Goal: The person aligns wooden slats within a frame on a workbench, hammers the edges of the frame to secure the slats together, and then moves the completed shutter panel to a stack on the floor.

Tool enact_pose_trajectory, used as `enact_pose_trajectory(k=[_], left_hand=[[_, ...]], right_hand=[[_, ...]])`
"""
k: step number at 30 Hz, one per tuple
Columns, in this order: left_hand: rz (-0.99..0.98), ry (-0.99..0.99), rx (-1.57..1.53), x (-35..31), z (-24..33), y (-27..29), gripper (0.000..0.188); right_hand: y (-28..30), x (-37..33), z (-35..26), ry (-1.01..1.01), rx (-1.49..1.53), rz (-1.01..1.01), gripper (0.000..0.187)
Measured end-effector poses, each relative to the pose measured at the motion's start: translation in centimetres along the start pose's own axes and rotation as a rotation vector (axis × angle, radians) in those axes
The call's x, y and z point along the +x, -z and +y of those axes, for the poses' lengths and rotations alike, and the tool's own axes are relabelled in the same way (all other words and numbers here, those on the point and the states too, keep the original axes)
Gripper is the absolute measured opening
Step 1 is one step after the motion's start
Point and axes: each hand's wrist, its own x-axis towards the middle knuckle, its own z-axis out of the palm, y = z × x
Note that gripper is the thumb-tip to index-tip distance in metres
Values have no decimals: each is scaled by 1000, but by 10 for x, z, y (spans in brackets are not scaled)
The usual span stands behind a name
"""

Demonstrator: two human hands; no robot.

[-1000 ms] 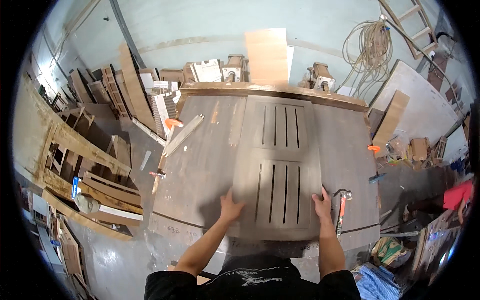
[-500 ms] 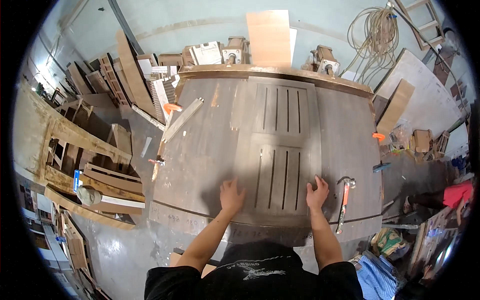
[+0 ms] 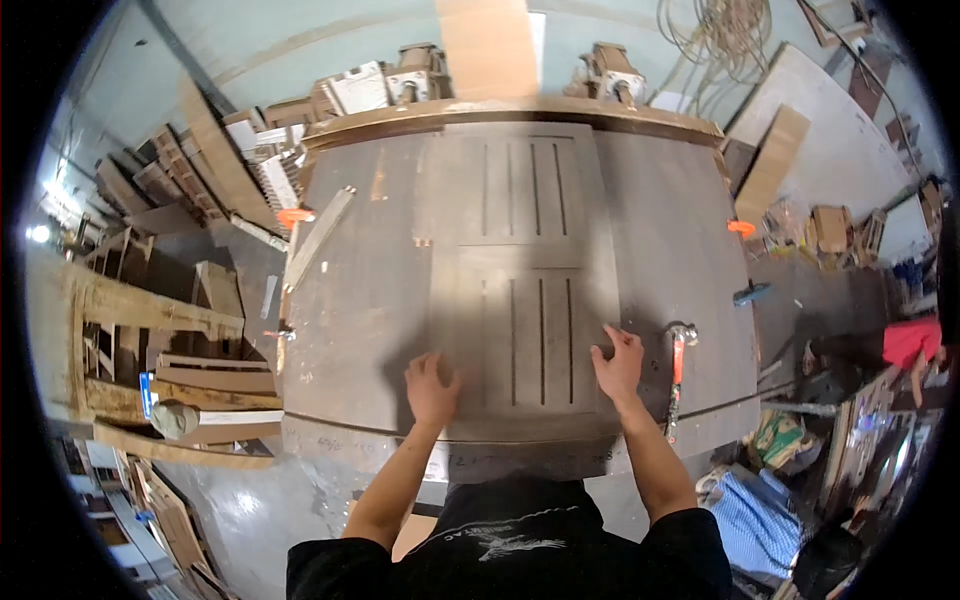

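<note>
A brown wooden door panel (image 3: pixel 525 257) lies flat on the workbench, with two groups of dark parallel slots cut along it. My left hand (image 3: pixel 433 392) is over the panel's near left edge, its fingers apart and slightly curled. Near the opposite long edge is my right hand (image 3: pixel 618 366), thumb and fingers spread with nothing between them. Whether either hand's fingertips touch the wood, I cannot tell. To the right of my right hand, a claw hammer (image 3: pixel 678 375) with a red and dark handle rests on the bench.
The broad bench top (image 3: pixel 355 270) has a raised rail (image 3: pixel 500 112) along its far edge. A wooden strip (image 3: pixel 322 235) lies at its left, and orange clamps (image 3: pixel 741 228) sit at the sides. Wood offcuts (image 3: pixel 215 395) are stacked to the left; a person in red (image 3: pixel 912 343) is at far right.
The whole view has shifted, so the bench and panel appear farther left and higher. Both hands stay near the panel's two long edges, still spread.
</note>
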Motion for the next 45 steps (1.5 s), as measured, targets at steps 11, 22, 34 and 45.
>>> enact_pose_trajectory(k=[11, 22, 34, 45], left_hand=[[-110, 40, 27, 55, -5, -8, 43], [45, 135, 261, 275, 23, -79, 82], [348, -38, 267, 276, 20, -101, 68], [270, 56, 212, 268, 32, -89, 66]], right_hand=[[21, 87, 34, -6, 198, -208, 61], [-77, 231, -10, 10, 56, 64, 63], [-92, 229, -20, 56, -34, 284, 41], [-88, 220, -29, 149, -63, 359, 40]])
